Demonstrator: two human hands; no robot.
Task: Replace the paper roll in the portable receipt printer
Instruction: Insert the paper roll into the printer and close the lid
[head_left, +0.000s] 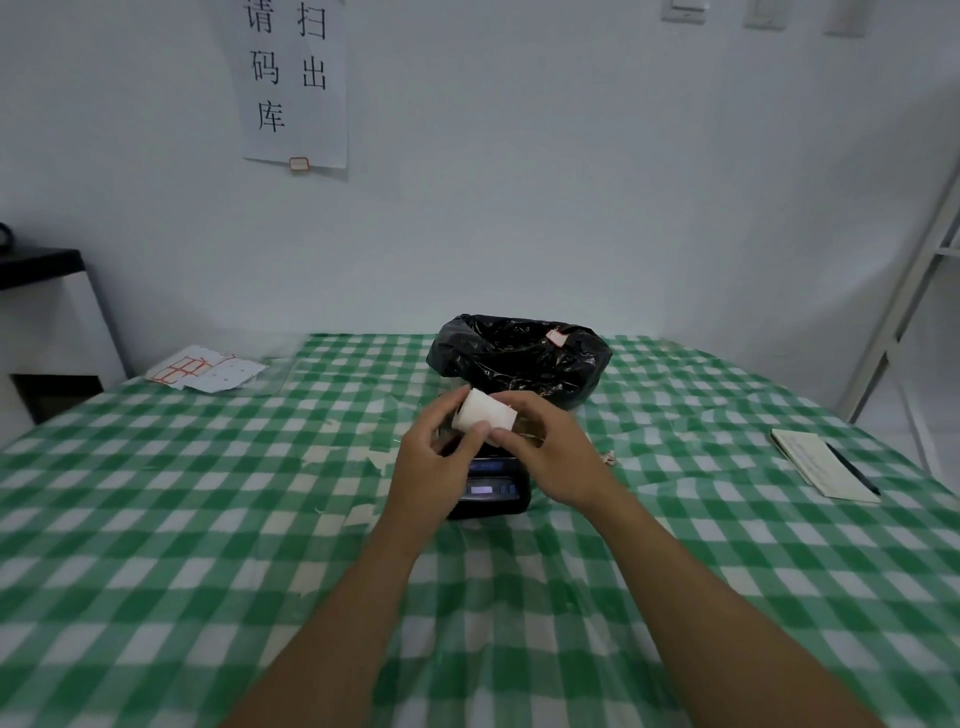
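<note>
I hold the roll (484, 413) tight in both my left hand (435, 462) and right hand (550, 457) over the printer (491, 488); if my fingers slip, I think it could fall and unwind.

I see a green checked tablecloth (208, 519) with a black bin bag (519, 364) at the far side. Label sheets (205, 370) lie far left; a notepad (821, 470) with a pen (852, 467) on it lies right. A paper sign (291, 83) hangs on the wall.

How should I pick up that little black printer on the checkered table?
Grip the printer by its two long sides, coming down from above. Its body is a narrow block lying flat, so the sides are easy to pinch. The near top carries a small screen and buttons, best left untouched, and the far end is hidden behind the hands holding the paper roll.
</note>
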